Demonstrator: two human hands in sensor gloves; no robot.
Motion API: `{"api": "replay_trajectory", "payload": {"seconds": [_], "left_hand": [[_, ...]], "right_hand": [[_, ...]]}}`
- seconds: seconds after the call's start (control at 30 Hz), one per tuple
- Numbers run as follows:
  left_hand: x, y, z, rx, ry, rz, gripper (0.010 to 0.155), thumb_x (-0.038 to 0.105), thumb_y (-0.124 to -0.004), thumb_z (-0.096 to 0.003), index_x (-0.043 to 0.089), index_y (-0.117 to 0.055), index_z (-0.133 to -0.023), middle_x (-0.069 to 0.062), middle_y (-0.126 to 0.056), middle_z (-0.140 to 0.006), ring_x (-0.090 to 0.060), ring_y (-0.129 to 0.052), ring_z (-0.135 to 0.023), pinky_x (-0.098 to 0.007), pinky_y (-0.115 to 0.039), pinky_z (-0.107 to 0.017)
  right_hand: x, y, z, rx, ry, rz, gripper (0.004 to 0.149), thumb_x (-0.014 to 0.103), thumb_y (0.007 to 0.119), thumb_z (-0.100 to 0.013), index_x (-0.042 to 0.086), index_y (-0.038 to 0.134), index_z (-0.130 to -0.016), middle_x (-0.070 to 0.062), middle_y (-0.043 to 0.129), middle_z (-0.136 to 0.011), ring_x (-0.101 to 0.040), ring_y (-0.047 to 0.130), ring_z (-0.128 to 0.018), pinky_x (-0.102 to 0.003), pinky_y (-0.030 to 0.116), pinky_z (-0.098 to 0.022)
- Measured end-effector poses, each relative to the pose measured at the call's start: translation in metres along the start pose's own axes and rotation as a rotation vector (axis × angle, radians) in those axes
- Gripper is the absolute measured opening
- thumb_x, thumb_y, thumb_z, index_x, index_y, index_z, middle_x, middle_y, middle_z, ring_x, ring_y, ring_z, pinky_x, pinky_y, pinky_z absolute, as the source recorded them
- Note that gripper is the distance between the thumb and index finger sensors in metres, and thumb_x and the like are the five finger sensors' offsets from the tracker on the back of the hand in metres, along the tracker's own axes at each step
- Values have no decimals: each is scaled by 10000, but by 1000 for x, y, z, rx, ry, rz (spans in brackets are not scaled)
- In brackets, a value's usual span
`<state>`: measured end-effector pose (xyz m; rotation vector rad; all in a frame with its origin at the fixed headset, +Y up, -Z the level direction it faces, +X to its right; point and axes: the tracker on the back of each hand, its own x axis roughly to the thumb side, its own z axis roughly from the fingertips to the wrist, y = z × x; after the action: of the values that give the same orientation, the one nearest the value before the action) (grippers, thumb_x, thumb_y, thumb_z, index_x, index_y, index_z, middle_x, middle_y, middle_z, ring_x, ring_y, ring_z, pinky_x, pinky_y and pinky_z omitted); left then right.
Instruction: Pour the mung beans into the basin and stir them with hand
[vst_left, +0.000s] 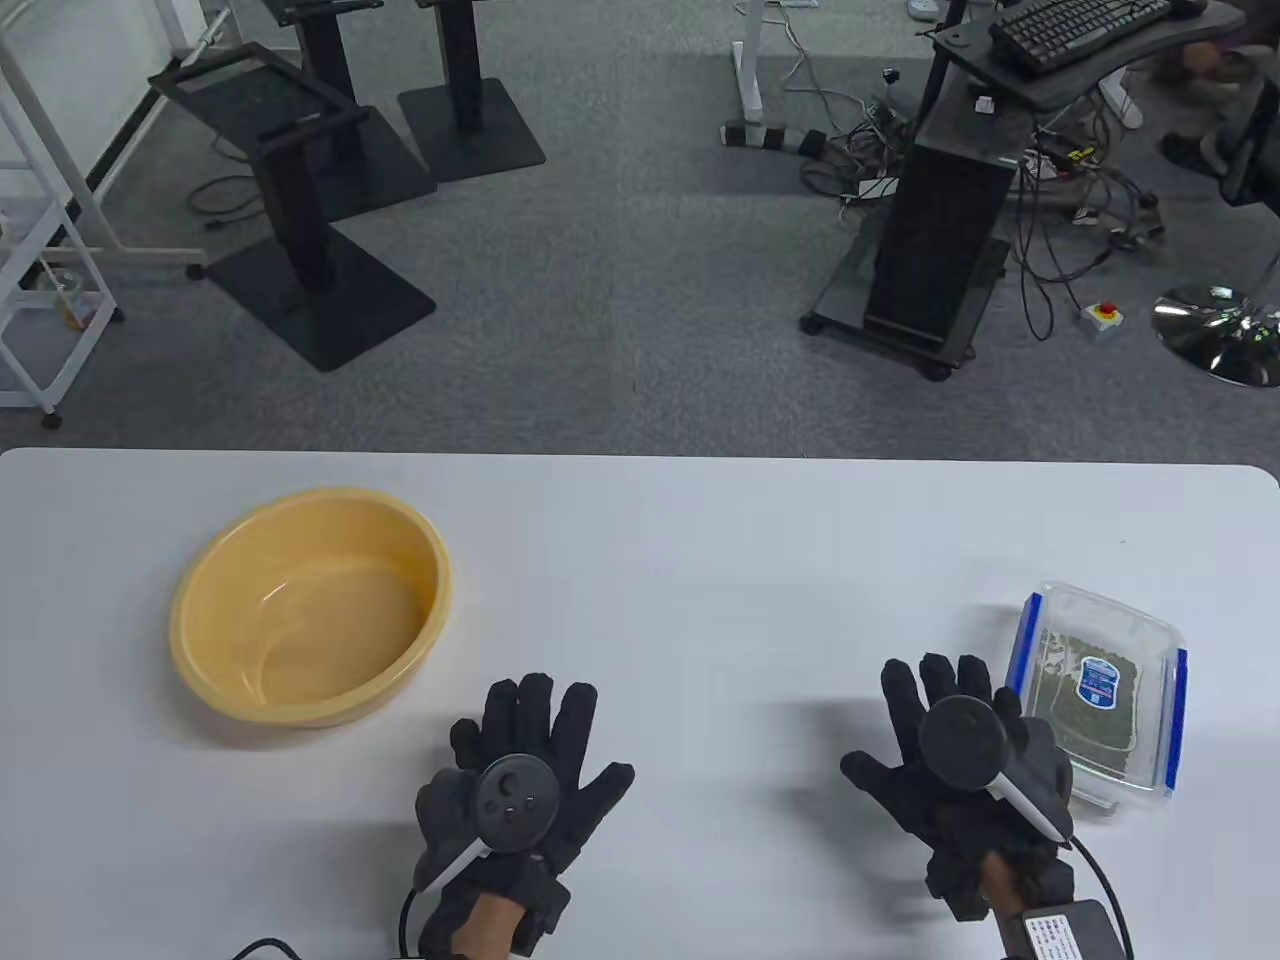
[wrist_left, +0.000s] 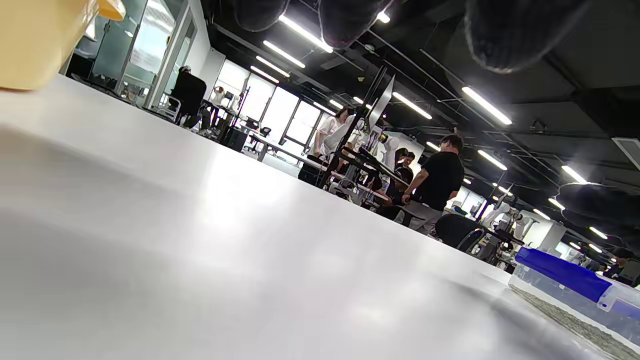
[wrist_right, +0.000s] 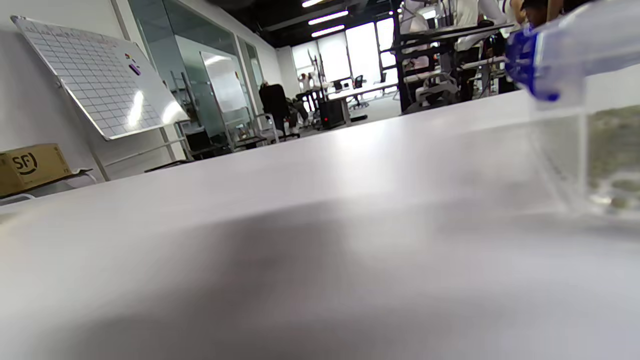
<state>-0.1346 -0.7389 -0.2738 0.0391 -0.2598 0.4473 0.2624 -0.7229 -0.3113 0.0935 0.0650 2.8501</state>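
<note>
White table — basin empty | lidded box holds mung beans | both hands' fingers spread, holding nothing

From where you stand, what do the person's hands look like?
Both hands wear black fabric gloves. The left hand and the right hand each carry a round dark tracker with a pale handle strapped on the back. Black cables trail from both wrists.

Overhead looks down; 2 wrist views skim table.
</note>
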Motion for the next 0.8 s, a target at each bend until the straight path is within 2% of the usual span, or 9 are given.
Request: {"api": "replay_trajectory", "payload": {"seconds": [0.8], "left_hand": [[-4, 0, 1, -82, 61, 27, 849, 694, -593, -556, 236, -343, -1225, -274, -227, -1228, -548, -133, -1073, -852, -181, -568]], "right_hand": [[-2, 0, 1, 60, 42, -32, 969, 697, 636, -230, 201, 331, -1004, -156, 204, -1016, -413, 95, -927, -691, 134, -626]]}}
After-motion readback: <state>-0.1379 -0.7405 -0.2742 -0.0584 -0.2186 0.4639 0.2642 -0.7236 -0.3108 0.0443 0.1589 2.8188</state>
